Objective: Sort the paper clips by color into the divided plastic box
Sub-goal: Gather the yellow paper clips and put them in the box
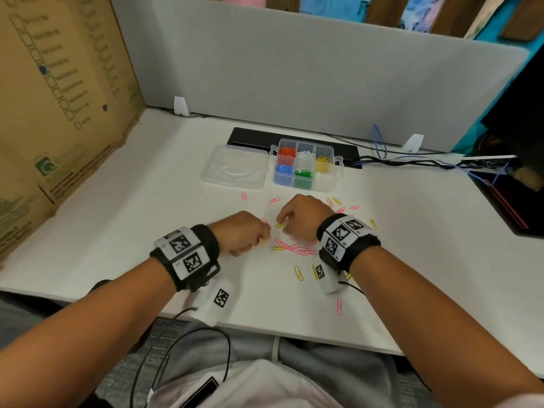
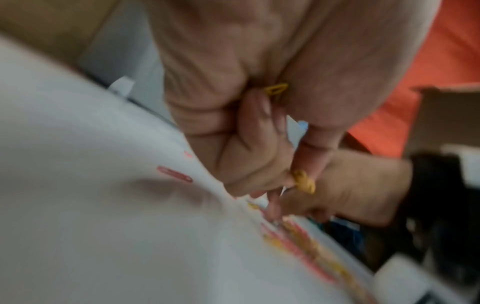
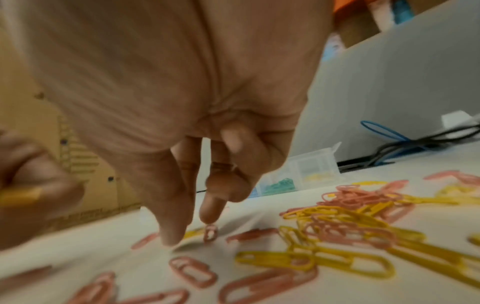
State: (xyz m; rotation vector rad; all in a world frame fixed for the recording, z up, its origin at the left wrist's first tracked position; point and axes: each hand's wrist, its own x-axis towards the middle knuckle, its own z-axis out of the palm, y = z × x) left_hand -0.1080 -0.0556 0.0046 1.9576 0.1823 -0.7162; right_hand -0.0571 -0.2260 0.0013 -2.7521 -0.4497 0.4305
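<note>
I see my left hand (image 1: 243, 231) curled, pinching yellow clips (image 2: 302, 181). My right hand (image 1: 297, 214) reaches thumb and forefinger down to the loose clips (image 1: 294, 245) on the desk (image 1: 147, 201); whether they pinch one, I cannot tell.

clear glossy plastic box (image 1: 304, 164), matt white table (image 1: 147, 201)

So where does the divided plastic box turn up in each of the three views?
Head: divided plastic box at centre, beyond both hands, lid open to its left.
Left wrist: not visible.
Right wrist: right of centre, behind the fingers, blurred.
Shared landmark: the pile of pink and yellow clips.
</note>
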